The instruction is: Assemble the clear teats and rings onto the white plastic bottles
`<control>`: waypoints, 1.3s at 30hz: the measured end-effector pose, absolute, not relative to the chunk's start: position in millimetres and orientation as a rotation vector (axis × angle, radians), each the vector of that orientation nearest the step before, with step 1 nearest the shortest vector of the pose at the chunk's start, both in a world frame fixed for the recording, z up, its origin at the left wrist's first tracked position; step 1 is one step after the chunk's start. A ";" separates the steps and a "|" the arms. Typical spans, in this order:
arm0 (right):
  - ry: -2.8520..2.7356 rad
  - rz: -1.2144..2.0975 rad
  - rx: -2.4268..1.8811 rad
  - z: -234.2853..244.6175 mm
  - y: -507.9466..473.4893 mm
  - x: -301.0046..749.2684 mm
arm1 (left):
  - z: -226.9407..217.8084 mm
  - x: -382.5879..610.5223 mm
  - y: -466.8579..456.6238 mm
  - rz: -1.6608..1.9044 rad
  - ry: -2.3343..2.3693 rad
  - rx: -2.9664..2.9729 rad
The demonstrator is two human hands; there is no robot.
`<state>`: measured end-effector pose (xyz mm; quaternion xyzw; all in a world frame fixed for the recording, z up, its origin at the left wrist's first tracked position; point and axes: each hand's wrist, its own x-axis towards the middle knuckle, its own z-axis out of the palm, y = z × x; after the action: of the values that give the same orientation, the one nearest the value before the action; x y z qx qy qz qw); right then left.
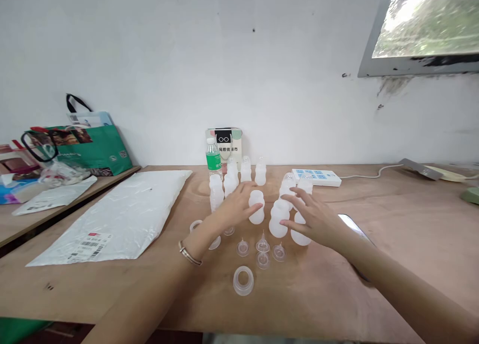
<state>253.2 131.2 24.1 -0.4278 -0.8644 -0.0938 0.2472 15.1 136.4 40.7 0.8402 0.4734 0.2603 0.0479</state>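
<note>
Wooden table (209, 304) with parts of small feeding bottles. Nearest the front edge lies a clear collar ring (243, 280), flat; just behind it is a group of four clear teats (262, 260), tips upward. More clear rings (195, 225) lie beside the left forearm, partly hidden by it; a bracelet (190, 254) encircles that wrist. The left hand (237, 204) is partly open, thumb parted from the fingers, at an uncapped frosted bottle (256, 214) standing upright in the middle; whether it touches the bottle cannot be told. The right hand (316, 218) is open, fingers spread, in front of and above the right-hand bottles (279, 221); no grasp is visible and contact cannot be judged. A phone (352, 223) lies partly beneath the right forearm. At left, a white plastic mailer (123, 209) lies flat. Farther back, left-hand bottles (216, 196) and domed-cap bottles (261, 173) stand upright, near a green-labelled water bottle (213, 160). A power strip (317, 177) lies behind the right-hand bottles. A printed paper bag (236, 155) stands against the wall (168, 74).
</note>
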 end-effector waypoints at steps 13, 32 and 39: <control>-2.535 -0.221 -1.288 22.3 163.4 204.1 | 36.0 2.1 165.5 0.557 1.807 2.605; -2.448 -0.192 -1.256 19.7 208.9 171.1 | 40.9 10.9 182.9 0.572 1.782 2.747; -2.338 -0.181 -1.134 16.3 210.2 175.4 | 41.2 11.6 186.0 0.657 1.796 2.710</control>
<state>175.4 210.2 16.3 -0.4197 -0.8655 -0.0671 0.2652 11.6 186.0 41.2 0.8139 0.5395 0.1973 -0.0876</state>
